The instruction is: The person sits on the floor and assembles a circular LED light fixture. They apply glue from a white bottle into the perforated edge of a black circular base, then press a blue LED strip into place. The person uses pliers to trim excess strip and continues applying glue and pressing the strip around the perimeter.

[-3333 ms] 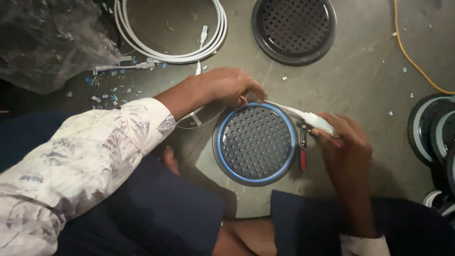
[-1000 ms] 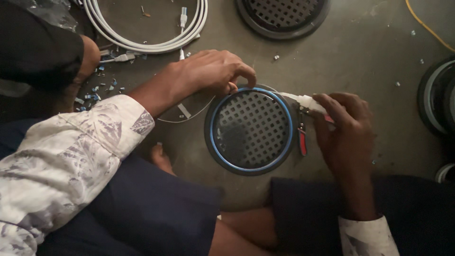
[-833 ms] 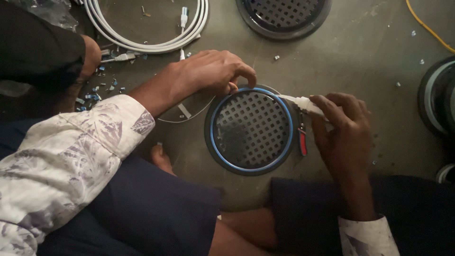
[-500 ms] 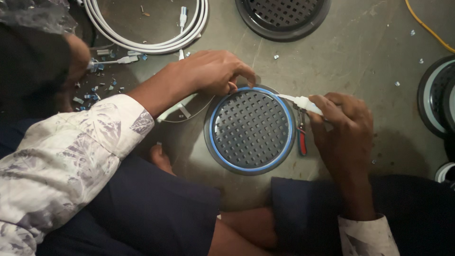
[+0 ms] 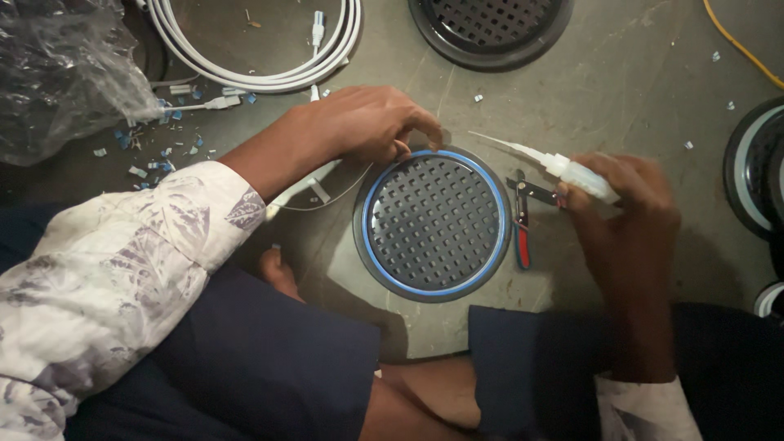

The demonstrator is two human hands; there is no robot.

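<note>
The left hand (image 5: 363, 122) curls its fingertips over the top rim of a round grille (image 5: 433, 222), a dark perforated disc ringed in blue that lies flat on the dull grey floor (image 5: 621, 90). The right hand (image 5: 629, 216) is closed around a small translucent bottle (image 5: 572, 170) whose long thin nozzle points left, above the grille's upper right edge and clear of it. One red-handled cutter (image 5: 521, 224) lies just right of the grille; also in view are one coil of smooth white cable (image 5: 253, 77), one crinkled clear plastic bag (image 5: 61, 69), one second grille (image 5: 490, 28) at the top, and scattered blue scraps (image 5: 147, 159).
</note>
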